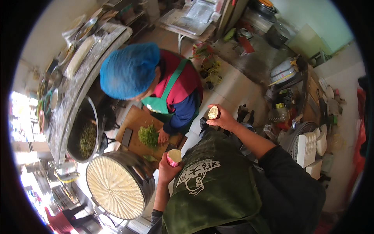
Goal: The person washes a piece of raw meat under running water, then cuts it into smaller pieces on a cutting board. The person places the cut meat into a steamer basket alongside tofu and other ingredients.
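Observation:
My left hand [166, 171] grips a short rounded piece [174, 155] with a flat pale top and pink-red side. It looks like half of a root vegetable, but the picture does not settle this. Held out to the right, my right hand [223, 118] closes around a similar piece [213, 112] whose pale yellowish face looks up. The two pieces are well apart. Beyond my left hand, a wooden cutting board [131, 117] bears chopped greens [148, 136] and a dark flat block [126, 137]. A co-worker's hand [163, 136] rests beside the greens.
A co-worker in a blue hair cover [130, 70] bends over the board. A woven round lid [115, 187] tops a large pot at lower left. Near it are a tub of greens [87, 140] and a covered counter [96, 55]. Clutter fills a wooden shelf [312, 90] on the right.

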A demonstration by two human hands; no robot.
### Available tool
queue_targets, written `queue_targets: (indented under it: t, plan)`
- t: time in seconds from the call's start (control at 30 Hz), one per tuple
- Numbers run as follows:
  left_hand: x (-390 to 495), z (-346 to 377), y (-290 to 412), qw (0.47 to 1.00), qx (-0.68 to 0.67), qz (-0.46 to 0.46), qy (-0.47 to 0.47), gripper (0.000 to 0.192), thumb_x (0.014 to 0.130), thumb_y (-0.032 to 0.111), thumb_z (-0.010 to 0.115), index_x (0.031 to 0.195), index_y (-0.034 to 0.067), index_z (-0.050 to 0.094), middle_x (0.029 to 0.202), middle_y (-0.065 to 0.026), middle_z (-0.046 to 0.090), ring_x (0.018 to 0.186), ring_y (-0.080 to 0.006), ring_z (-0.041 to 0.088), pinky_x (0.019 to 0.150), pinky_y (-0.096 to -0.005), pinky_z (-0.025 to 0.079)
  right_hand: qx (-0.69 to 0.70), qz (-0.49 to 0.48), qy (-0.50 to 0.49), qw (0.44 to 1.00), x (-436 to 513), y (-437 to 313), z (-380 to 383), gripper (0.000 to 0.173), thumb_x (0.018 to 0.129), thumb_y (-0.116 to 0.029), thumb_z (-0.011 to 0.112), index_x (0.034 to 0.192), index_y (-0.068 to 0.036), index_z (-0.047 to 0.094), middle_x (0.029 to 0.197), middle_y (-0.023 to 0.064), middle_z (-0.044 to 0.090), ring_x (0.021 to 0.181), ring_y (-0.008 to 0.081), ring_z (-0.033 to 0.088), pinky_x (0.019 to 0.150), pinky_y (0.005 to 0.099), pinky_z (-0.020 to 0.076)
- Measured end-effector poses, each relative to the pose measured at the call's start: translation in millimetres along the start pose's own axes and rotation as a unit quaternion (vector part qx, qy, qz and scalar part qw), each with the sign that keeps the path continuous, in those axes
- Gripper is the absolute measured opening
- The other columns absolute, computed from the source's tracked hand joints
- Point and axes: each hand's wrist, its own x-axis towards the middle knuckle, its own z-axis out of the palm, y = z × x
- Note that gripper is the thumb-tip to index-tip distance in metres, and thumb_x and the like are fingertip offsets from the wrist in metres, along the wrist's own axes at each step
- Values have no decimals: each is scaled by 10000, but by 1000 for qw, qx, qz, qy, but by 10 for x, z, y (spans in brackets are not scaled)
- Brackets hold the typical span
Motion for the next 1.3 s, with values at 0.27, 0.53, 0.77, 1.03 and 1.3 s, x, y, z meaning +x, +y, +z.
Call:
queue_targets:
  t: [0.27, 0.53, 0.77, 1.03, 1.3]
  plan:
    - [837, 178, 1007, 993, -52, 96, -39, 603, 675, 134, 920, 1175, 21, 603, 1008, -105, 725, 926, -205, 712, 863, -339, 560, 19, 46, 152, 987, 675, 304, -862, 583, 795, -153, 883, 1240, -40, 524, 1073, 32, 624, 986, 125, 606, 900, 316, 510]
    - [2264, 927, 1997, 983, -170, 24, -63, 635, 656, -13, 905, 1187, 28, 560, 982, -54, 666, 873, -127, 658, 779, -285, 553, 25, 53, 112, 992, 2261, 295, -2064, 414, 784, -211, 891, 1053, -73, 608, 939, -12, 627, 871, 99, 595, 812, 297, 505]
    - [3614, 1546, 3017, 946, -303, 20, -117, 436, 771, -147, 684, 1158, -8, 540, 916, -106, 637, 765, -170, 654, 627, -253, 536, 71, 15, 186, 980, 2661, -254, -3427, 591, 758, -187, 849, 1238, -7, 555, 1051, 41, 630, 975, 143, 597, 900, 318, 498]
    - [4867, 2411, 3053, 924, -354, -25, -143, 401, 879, 79, 694, 1234, 27, 514, 925, -88, 619, 765, -200, 640, 677, -334, 559, -54, 27, 625, 778, 1259, -478, -4811, 658, 746, -275, 857, 1248, 13, 543, 1099, 122, 672, 1020, 199, 650, 921, 343, 521]
    - [5730, 3813, 3921, 900, -235, -49, -363, 368, 932, 163, 689, 1246, 44, 538, 917, -75, 647, 758, -200, 645, 679, -331, 562, -17, 62, 845, 532, -423, -652, -5291, 667, 750, -286, 833, 1293, -4, 568, 1124, 179, 695, 1044, 290, 692, 937, 377, 535]
